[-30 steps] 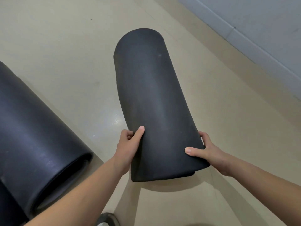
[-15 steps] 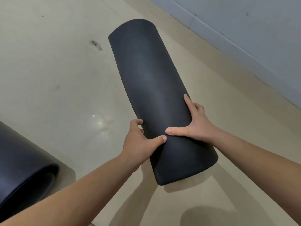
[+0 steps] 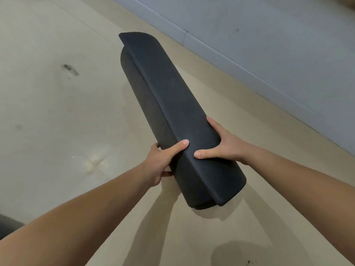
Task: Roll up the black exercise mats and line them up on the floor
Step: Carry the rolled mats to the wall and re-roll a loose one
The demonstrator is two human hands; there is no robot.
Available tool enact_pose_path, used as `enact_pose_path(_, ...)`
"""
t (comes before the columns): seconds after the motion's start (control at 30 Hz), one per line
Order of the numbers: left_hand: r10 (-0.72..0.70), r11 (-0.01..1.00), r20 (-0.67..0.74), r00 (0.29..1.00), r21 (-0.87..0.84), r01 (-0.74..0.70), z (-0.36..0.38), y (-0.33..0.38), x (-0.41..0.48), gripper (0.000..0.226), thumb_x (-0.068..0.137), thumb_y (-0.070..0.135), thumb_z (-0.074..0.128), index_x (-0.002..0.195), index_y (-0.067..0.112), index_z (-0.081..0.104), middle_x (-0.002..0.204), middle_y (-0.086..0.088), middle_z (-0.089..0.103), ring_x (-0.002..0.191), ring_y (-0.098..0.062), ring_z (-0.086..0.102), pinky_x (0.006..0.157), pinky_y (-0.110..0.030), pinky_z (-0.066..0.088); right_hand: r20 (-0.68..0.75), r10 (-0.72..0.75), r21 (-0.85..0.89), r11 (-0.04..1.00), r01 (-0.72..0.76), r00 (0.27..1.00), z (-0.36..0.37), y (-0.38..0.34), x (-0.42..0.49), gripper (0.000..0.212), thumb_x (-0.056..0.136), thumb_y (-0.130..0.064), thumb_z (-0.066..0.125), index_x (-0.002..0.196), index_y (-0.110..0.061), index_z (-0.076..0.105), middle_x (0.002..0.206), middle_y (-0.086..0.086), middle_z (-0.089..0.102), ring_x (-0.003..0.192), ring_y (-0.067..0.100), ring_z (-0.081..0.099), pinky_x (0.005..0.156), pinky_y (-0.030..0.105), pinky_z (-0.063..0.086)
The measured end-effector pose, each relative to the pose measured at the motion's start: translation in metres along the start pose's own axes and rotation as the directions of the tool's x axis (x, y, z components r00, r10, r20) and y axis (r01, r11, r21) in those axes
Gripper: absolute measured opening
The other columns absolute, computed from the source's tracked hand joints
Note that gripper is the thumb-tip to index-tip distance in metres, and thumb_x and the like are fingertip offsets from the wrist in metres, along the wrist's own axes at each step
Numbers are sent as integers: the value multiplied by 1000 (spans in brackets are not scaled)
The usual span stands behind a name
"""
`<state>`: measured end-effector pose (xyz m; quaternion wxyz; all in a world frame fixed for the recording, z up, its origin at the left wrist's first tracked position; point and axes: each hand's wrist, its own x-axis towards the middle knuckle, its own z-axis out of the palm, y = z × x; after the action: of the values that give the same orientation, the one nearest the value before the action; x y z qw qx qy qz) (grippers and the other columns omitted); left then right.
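A rolled black exercise mat (image 3: 169, 104) is held above the beige floor, its long axis running from near me toward the far wall. Its loose outer edge shows as a seam along the top. My left hand (image 3: 163, 160) grips the roll's left side, thumb on top and fingers underneath. My right hand (image 3: 221, 146) grips the right side, thumb across the top near the seam. A corner of another black rolled mat (image 3: 7, 225) shows at the lower left edge.
A grey wall (image 3: 278, 45) with a baseboard runs diagonally along the right. A dark scuff mark (image 3: 70, 70) lies on the floor at the left. Shadows of my arms and the mat fall on the floor below.
The mat has turned in my hands so its outer seam now faces up. The view shifted right, and the other rolled mat slid almost out of sight at the lower left.
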<state>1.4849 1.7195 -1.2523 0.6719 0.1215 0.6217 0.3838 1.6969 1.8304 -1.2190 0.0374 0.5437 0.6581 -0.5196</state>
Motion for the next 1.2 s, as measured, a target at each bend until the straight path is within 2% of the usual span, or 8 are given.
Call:
enact_pose_path(0.2,-132,972,84,988,207,113,75,-32,-40,118,46,67,101,144,24,51,133,4,66,116,-25,66,83,-44,62,56,154,16,988,-155,986,-21,56,-82,137,58,-59,101,163,-52,14,156,-18,42,136,5,49,109,27,40)
enact_pose_path(0.4,-237,891,89,967,417,180,194,-45,-41,99,69,72,87,138,9,54,124,-2,63,115,-28,63,95,-44,58,-334,59,-472,853,-221,941,-36,103,-135,137,56,-92,74,163,-56,-4,151,-4,23,140,21,35,107,44,49)
enact_pose_path(0.53,-135,868,38,990,487,99,260,-38,-31,63,74,56,87,106,5,67,96,-9,74,85,-28,74,75,-40,66,-513,24,-638,658,-400,858,-44,114,-144,155,53,-91,77,168,-25,-3,159,14,26,148,37,32,115,57,40)
enact_pose_path(0.67,51,822,134,990,557,-118,291,-23,-16,15,93,15,67,107,11,66,108,-10,74,100,-32,73,91,-48,64,-510,79,-623,652,-431,856,-56,138,-135,159,51,-89,81,167,-25,-6,168,18,15,156,45,16,123,62,29)
enact_pose_path(0.77,171,767,205,964,586,-261,292,-16,-8,13,102,14,63,102,27,60,103,7,62,96,-15,61,82,-32,58,-512,152,-572,673,-468,845,-92,165,-115,164,48,-87,86,166,-30,-13,172,18,10,159,47,12,126,63,25)
enact_pose_path(0.93,180,706,159,971,666,-240,267,-14,-9,39,101,15,63,79,32,36,99,2,47,92,-23,51,86,-39,57,-499,211,-558,664,-498,841,-108,180,-95,167,43,-91,83,166,-30,-12,172,15,11,159,45,15,126,65,24)
enact_pose_path(1.1,200,692,208,957,661,-288,250,9,-10,13,100,19,64,97,19,51,104,-6,47,88,-23,48,74,-37,46,-480,214,-578,653,-490,851,-116,182,-87,160,47,-89,83,167,-31,-7,171,14,17,158,40,23,125,59,31)
enact_pose_path(1.2,150,729,207,967,638,-250,234,16,-14,21,101,20,63,88,18,46,98,-9,42,84,-25,44,73,-39,42,-442,272,-605,613,-508,855,-115,170,-81,159,48,-86,85,167,-31,-6,169,12,24,156,39,29,123,62,33)
